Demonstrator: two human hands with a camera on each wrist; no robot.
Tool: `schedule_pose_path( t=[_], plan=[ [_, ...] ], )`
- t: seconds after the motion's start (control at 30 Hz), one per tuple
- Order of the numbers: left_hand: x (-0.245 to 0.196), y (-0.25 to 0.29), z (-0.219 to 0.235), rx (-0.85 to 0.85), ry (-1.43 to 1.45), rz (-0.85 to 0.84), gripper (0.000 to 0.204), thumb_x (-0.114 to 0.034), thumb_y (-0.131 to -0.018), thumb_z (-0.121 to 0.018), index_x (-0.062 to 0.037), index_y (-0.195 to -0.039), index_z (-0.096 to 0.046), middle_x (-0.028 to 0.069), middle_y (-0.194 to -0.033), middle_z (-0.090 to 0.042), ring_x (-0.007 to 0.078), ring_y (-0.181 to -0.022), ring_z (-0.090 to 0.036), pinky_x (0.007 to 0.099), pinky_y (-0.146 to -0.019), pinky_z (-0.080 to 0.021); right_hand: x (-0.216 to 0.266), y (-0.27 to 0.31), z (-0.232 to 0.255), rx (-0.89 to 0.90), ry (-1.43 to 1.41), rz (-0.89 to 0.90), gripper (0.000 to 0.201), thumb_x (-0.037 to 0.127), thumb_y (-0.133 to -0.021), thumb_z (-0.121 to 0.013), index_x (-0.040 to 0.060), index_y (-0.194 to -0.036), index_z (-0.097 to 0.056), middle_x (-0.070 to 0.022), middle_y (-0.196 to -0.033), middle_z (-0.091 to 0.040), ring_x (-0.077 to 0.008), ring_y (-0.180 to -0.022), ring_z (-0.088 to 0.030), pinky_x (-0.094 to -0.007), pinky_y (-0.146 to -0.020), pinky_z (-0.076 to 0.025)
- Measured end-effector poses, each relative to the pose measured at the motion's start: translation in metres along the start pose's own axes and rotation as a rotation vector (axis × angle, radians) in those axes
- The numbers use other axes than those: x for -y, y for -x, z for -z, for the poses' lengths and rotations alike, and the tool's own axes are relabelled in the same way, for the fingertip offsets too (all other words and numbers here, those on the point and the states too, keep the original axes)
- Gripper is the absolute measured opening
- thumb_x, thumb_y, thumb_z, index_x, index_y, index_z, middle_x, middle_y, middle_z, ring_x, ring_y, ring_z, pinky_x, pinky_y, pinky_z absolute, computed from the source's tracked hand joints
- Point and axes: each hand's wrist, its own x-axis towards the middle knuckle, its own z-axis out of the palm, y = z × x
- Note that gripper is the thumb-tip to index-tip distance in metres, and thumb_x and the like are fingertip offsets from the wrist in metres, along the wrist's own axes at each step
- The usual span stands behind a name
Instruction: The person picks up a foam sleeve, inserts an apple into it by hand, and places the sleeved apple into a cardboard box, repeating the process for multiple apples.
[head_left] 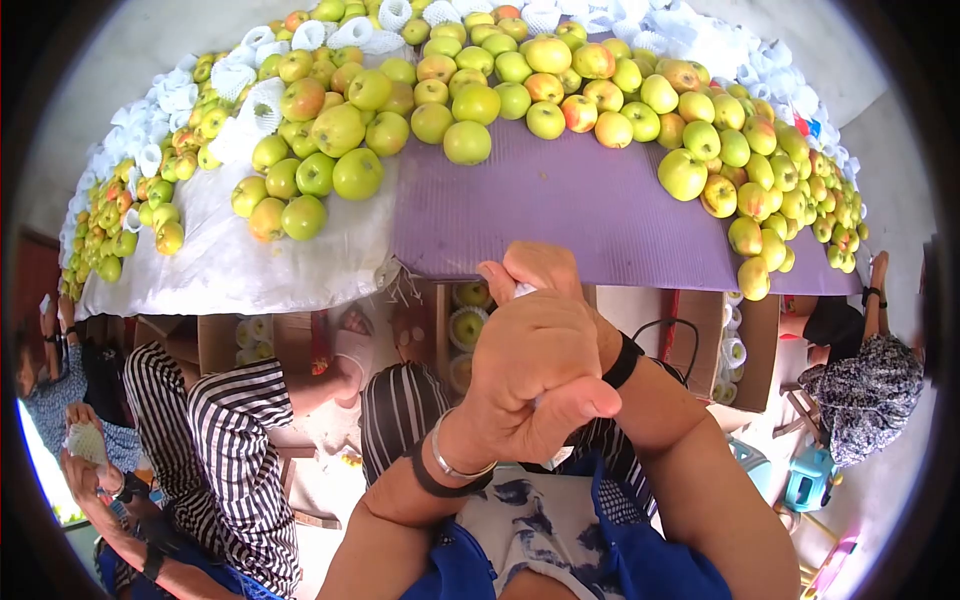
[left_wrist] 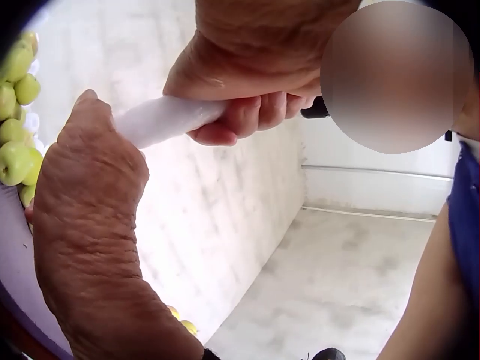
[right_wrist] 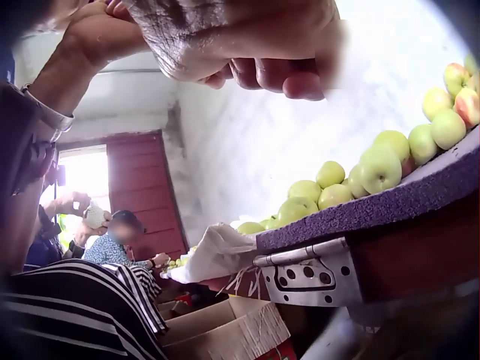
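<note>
Left hand [head_left: 535,365]: fingers [left_wrist: 274,109] curling round a white roll [left_wrist: 169,120], clamping it.
Right hand [left_wrist: 94,232]: gripping the other end; some fingertips hiding.
White roll: bridging both hands near the desk's front edge; looking smooth, soft, tube-shaped; exact material unclear.
Grip risk: uneven pulling or twisting could be tearing the roll or working it loose.
Desk [right_wrist: 427,247]: carrying a ribbed purple sheet [head_left: 520,200].
Apples [head_left: 467,143]: heaping, round, glossy, green-yellow with red blush.
Edge risk: a stray elbow could be sending front apples rolling off.
Foam nets [head_left: 233,80]: clustering behind, white, meshed.
</note>
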Motion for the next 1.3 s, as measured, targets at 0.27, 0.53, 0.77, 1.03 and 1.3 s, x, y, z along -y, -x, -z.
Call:
schedule_pose_path(
  t=[0.27,0.53,0.77,1.03,1.3],
  plan=[
    [0.03,-0.004,0.027,-0.419,0.296,0.127,0.048,-0.04,-0.096,-0.034,-0.0105,-0.058,-0.031,-0.0003,-0.051,-0.028,0.0147,-0.048,-0.028,0.0312,-0.053,-0.03,-0.015,0.014,-0.014,0.101,-0.055,-0.09,0.022,0.011,-0.062,-0.068,0.0093,-0.064,-0.047,-0.0102,-0.059,-0.05,-0.0314,-0.056,-0.053,-0.0365,-0.048,-0.041],
    [0.032,-0.005,0.041,-0.301,0.465,0.125,0.048,-0.043,-0.095,-0.033,-0.0102,-0.061,-0.036,0.0,-0.052,-0.032,0.0157,-0.051,-0.033,0.0316,-0.056,-0.032,-0.013,0.011,-0.014,0.161,-0.04,-0.114,0.016,0.009,-0.063,-0.067,0.0097,-0.066,-0.051,-0.0098,-0.061,-0.055,-0.0314,-0.057,-0.056,-0.0375,-0.049,-0.044],
    [0.048,-0.004,0.074,-0.291,0.672,0.045,0.033,-0.035,-0.095,-0.038,-0.007,-0.08,-0.049,0.0058,-0.071,-0.048,0.0214,-0.073,-0.046,0.0394,-0.078,-0.038,-0.03,0.018,-0.003,0.288,0.136,-0.306,0.01,0.013,-0.066,-0.066,0.0085,-0.071,-0.058,-0.0146,-0.067,-0.059,-0.0363,-0.063,-0.058,-0.0424,-0.053,-0.046],
    [0.058,-0.003,0.076,-0.401,0.331,0.247,0.025,-0.021,-0.092,-0.045,0.0009,-0.101,-0.055,0.0116,-0.098,-0.057,0.0197,-0.093,-0.054,0.0332,-0.084,-0.041,-0.03,0.01,0.008,0.261,0.091,-0.426,0.014,0.018,-0.071,-0.064,0.005,-0.074,-0.06,-0.0185,-0.07,-0.06,-0.039,-0.067,-0.058,-0.0439,-0.059,-0.047],
    [0.058,-0.002,0.072,-0.323,0.357,0.449,0.02,0.0,-0.081,-0.049,0.0022,-0.1,-0.056,0.0061,-0.097,-0.058,0.0141,-0.09,-0.055,0.0259,-0.079,-0.044,-0.037,0.011,0.015,0.24,0.134,-0.458,0.016,0.02,-0.071,-0.065,0.0051,-0.074,-0.061,-0.0186,-0.07,-0.06,-0.0385,-0.067,-0.059,-0.0437,-0.058,-0.048]
  ],
)
